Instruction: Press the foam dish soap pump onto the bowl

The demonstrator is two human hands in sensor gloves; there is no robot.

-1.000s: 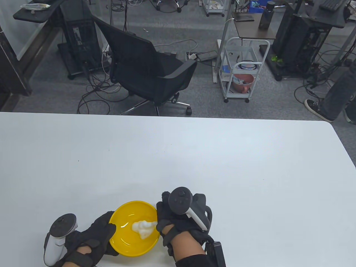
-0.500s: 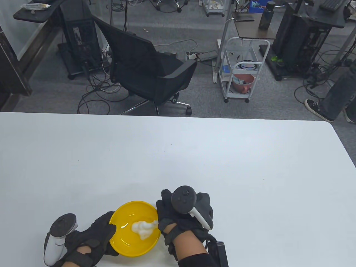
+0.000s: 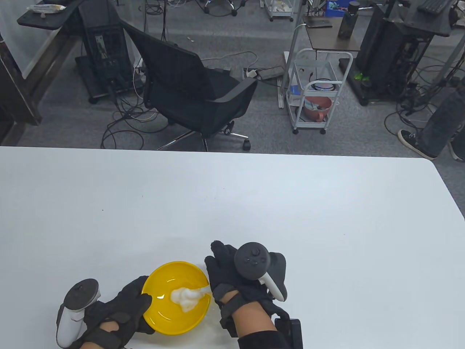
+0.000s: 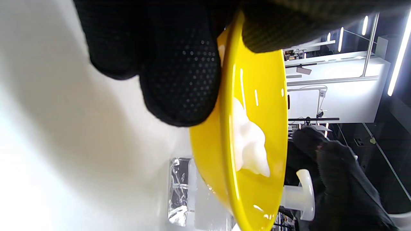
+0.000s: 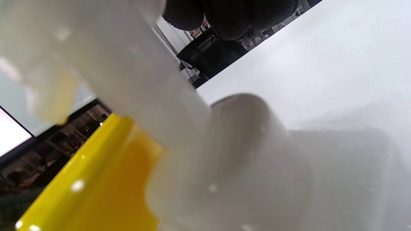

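Observation:
A yellow bowl [image 3: 170,316] sits near the table's front edge with a heap of white foam [image 3: 184,297] in it. My left hand [image 3: 143,301] grips the bowl's left rim; in the left wrist view its fingers [image 4: 179,80] lie under the rim of the bowl [image 4: 260,89], thumb on top. My right hand [image 3: 221,271] rests on top of the white soap pump, whose nozzle [image 3: 204,289] pokes over the bowl's right rim. The bottle is hidden under the hand in the table view. The right wrist view shows the pump head [image 5: 112,67] close up beside the bowl [image 5: 96,179].
The white table [image 3: 290,218] stretches wide to the back and right. The clear bottle body [image 4: 192,192] shows beyond the bowl in the left wrist view. A black office chair [image 3: 192,91] and a white cart [image 3: 316,94] stand on the floor beyond the far edge.
My right hand has shifted a little to the right on the pump, its fingers lying straighter. The bowl, foam and left hand have hardly moved.

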